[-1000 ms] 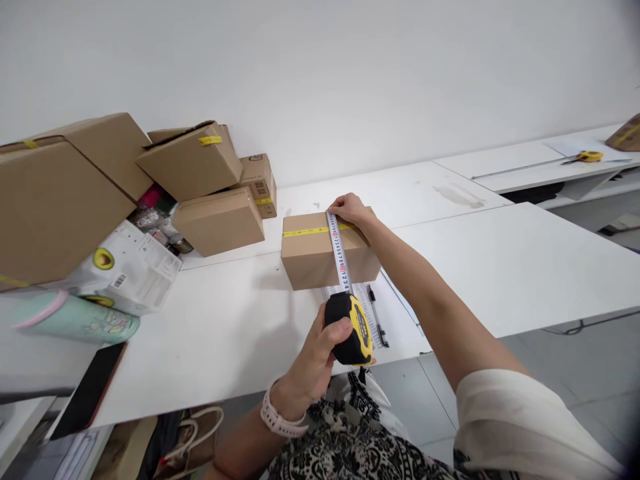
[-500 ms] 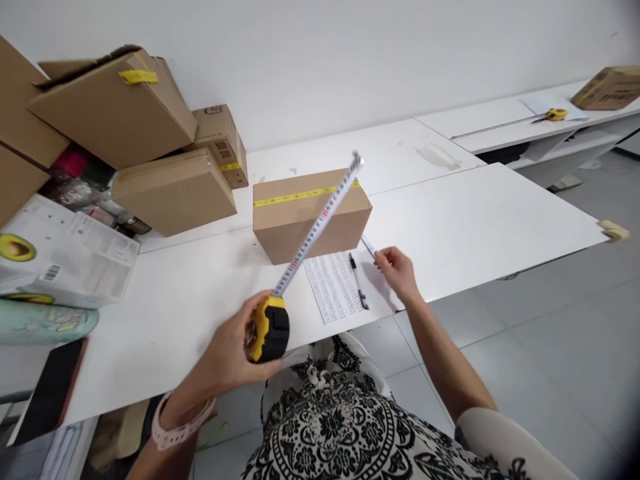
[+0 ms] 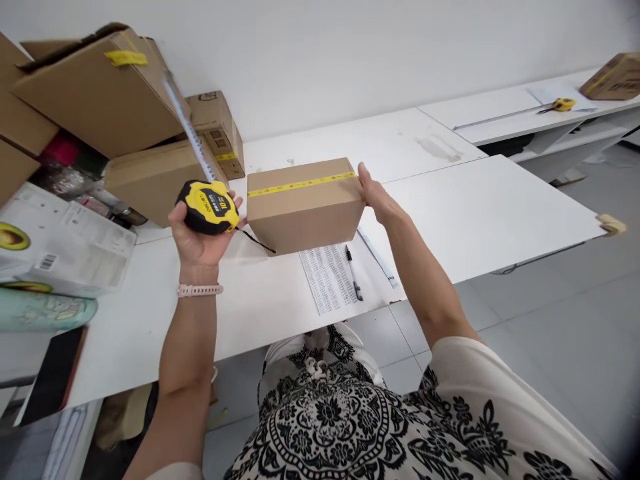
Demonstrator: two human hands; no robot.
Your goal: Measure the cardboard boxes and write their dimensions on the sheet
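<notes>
Nearest me on the white surface point(image 3: 265, 293) lies a printed sheet point(image 3: 325, 277), a pen point(image 3: 353, 275) along its right side. Beyond, my left hand point(image 3: 197, 248) is wrapped around a yellow-and-black tape measure point(image 3: 213, 203), its blurred blade point(image 3: 191, 135) slanting up and to the left. The taped cardboard carton point(image 3: 305, 207) is just past the sheet, between my hands; my right hand point(image 3: 383, 199) lies uncurled against its right end, some fingers hidden. Farther back, a printed carton point(image 3: 213, 123) stands near the wall point(image 3: 325, 67).
</notes>
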